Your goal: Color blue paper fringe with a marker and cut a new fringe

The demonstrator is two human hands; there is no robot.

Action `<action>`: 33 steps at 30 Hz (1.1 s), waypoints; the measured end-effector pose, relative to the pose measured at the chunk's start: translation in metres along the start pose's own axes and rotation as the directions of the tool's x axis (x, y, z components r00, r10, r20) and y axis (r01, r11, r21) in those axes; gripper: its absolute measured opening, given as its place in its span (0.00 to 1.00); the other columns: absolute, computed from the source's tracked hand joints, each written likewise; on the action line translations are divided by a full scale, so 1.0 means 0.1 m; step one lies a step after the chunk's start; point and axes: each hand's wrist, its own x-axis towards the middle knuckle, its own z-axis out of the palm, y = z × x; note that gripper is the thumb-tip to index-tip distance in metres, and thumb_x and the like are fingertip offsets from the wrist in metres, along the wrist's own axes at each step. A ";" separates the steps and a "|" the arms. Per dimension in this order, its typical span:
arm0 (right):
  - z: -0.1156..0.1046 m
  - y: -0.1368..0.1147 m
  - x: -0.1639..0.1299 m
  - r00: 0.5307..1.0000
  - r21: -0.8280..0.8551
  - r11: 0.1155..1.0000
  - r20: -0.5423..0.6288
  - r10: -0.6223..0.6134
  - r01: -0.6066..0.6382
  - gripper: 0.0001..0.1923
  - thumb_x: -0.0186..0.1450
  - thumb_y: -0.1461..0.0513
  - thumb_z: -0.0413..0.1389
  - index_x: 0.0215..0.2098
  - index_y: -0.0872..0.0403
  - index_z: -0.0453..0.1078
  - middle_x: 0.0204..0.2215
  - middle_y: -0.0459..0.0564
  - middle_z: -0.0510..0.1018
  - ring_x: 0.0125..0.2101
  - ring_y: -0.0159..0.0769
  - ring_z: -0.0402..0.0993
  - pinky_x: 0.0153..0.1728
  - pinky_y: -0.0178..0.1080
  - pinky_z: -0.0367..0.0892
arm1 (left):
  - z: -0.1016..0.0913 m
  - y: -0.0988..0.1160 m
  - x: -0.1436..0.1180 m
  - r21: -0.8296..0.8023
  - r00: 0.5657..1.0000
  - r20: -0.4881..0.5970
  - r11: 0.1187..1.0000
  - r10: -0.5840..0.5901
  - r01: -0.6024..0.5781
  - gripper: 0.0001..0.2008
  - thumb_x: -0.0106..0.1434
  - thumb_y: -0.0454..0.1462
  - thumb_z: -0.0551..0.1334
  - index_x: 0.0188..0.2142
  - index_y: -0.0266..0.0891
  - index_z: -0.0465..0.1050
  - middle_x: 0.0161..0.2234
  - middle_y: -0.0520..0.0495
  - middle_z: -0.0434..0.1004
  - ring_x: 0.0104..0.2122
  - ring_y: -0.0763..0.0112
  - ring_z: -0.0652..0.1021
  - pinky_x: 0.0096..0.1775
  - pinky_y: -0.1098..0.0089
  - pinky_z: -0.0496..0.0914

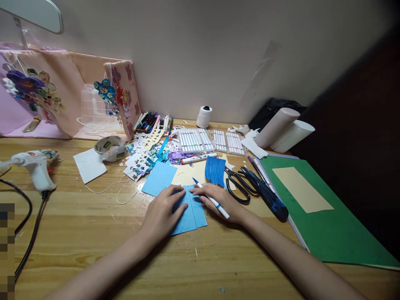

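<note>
The folded blue paper [191, 213] lies flat on the wooden desk [93, 233] right under my two hands — light blue, matte, with a straight crease or edge running down its middle between my fingers. My left hand [162, 214] rests palm-down on its left half, fingers spread and pressing. My right hand [222, 201] presses the upper right part with its fingertips while gripping a white marker [211, 199] with a blue tip, the pen lying slantwise across my knuckles.

Just beyond my left fingertips sits another light blue sheet [159, 178], and beyond my right hand a smaller piece scribbled dark blue [215, 170] on a pale yellow sheet [187, 174]. To the right of my right hand lie black scissors [239, 185], then a dark utility knife with a blue end [270, 198], then a green board [328, 233] with a tan rectangle [301, 189] on it.

Farther out from my fingers are two trays of white markers [195, 140] and a heap of paper scraps [146, 156]. Well to the left of my left hand is a tape roll [109, 148] — it carries green printing too small for me to read — and a white glue gun [34, 164] with a black cord.
</note>
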 end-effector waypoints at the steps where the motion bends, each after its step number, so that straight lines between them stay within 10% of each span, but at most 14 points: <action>1: 0.00 0.00 0.00 1.000 0.000 1.000 0.002 0.001 -0.001 0.11 0.68 0.63 0.48 0.48 0.50 0.66 0.48 0.50 0.76 0.49 0.36 0.70 0.52 0.45 0.62 | 0.00 0.00 0.00 -0.005 1.000 0.000 1.000 0.002 -0.002 0.13 0.63 0.37 0.58 0.47 0.41 0.71 0.49 0.44 0.71 0.48 0.62 0.72 0.48 0.58 0.69; 33: 0.00 0.03 0.00 1.000 0.029 1.000 -0.016 0.006 -0.005 0.11 0.69 0.62 0.47 0.47 0.50 0.68 0.45 0.50 0.77 0.46 0.37 0.71 0.48 0.43 0.64 | -0.02 -0.03 0.04 -0.072 1.000 0.003 0.997 -0.011 0.011 0.15 0.62 0.38 0.59 0.49 0.44 0.70 0.47 0.45 0.70 0.46 0.62 0.73 0.47 0.60 0.70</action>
